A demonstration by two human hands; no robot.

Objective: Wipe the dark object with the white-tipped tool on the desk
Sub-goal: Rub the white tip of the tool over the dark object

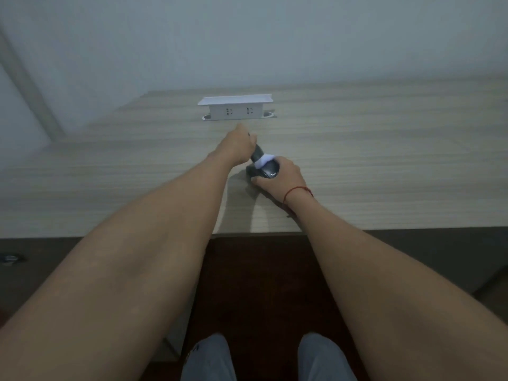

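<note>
The left hand is curled shut around the grey handle of the white-tipped tool, whose white tip presses on the dark object. The right hand, a red string at its wrist, is clamped on that object, mid-desk, between the near edge and the white socket box near the far edge.

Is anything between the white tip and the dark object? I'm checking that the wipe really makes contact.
Nothing visible. The left hand holds the tool, whose white tip lies right against the dark object gripped by the right hand on the desk.
</note>
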